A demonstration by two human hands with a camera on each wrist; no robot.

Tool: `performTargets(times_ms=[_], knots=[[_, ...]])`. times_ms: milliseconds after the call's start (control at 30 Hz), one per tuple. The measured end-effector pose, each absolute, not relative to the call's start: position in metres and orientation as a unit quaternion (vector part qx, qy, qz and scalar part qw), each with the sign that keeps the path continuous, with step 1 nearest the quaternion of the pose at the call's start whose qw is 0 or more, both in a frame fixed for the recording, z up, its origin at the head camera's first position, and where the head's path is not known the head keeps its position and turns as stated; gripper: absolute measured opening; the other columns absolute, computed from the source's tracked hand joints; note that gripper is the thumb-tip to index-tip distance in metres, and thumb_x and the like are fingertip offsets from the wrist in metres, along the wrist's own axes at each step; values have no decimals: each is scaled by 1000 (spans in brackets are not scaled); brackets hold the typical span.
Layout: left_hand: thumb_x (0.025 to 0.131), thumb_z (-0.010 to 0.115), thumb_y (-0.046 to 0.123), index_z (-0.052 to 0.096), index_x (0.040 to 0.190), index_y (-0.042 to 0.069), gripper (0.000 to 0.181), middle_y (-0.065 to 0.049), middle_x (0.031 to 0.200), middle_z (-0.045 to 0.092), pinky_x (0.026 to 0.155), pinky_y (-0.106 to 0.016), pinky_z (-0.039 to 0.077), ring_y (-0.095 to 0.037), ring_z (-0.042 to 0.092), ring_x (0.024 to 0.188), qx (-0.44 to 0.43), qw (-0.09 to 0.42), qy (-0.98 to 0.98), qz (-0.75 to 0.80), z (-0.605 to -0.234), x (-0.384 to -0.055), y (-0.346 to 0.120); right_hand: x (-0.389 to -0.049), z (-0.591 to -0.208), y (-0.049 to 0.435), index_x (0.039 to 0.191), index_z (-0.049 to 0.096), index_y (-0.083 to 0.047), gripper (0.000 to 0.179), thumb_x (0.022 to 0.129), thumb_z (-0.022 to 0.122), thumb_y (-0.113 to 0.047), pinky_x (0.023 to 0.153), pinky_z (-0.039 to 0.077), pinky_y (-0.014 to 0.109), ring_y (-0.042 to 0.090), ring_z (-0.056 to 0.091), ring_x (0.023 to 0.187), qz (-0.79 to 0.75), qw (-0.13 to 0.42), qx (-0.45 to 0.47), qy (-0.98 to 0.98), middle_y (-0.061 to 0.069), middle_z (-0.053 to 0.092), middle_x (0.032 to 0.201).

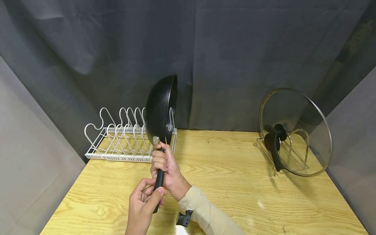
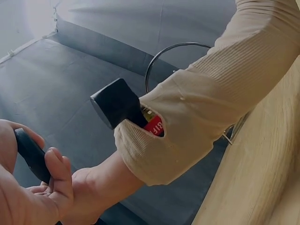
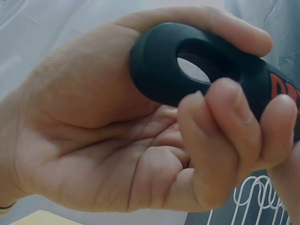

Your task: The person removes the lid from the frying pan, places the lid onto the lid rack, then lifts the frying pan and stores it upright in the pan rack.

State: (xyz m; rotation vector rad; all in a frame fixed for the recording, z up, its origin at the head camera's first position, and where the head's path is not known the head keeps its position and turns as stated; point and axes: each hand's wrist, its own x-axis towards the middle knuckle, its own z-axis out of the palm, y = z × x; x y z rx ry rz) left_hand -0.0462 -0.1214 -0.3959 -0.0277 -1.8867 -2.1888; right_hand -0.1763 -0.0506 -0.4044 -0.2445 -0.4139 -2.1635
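A black wok [image 1: 160, 107] stands on edge at the right end of a white wire rack [image 1: 126, 159], its rim facing right and its handle pointing down toward me. One rack loop shows in front of its rim. My right hand [image 1: 165, 168] grips the handle just below the metal bracket. Lower down, my left hand [image 1: 144, 205] holds the handle's end between thumb and fingers. The right wrist view shows that handle end [image 3: 152, 61] close up, with its hanging hole and red lettering, in the left hand. In the left wrist view, the right forearm's beige sleeve [image 2: 187, 112] crosses behind.
On the right, a glass lid [image 1: 305, 130] with a metal rim and black fittings leans in a wire stand [image 1: 306, 148]. The wooden table [image 1: 217, 163] ends at dark curtains [image 1: 235, 65] behind. A small black camera [image 1: 184, 218] sits at the right wrist.
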Motion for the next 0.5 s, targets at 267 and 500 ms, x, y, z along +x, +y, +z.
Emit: performTargets(times_ms=[267,500], knots=[[88,60,-6,51,106,-11,21,-8,76,68,52,-23,50,-11,58,55,-8,126,-648,-751,-404,-47,-123,-178,-411,-51,85,51,-13,23,101,42,-26,35,28,14,0,27,39,-874,450,-94,-156,-12,31,55],[86,61,-7,51,105,-11,21,-15,76,68,52,-25,51,-12,58,54,-2,123,-647,-753,-409,-49,-123,-179,-416,-51,86,51,-13,23,101,41,-27,36,26,13,-1,24,40,-873,451,-101,-154,-12,29,56]])
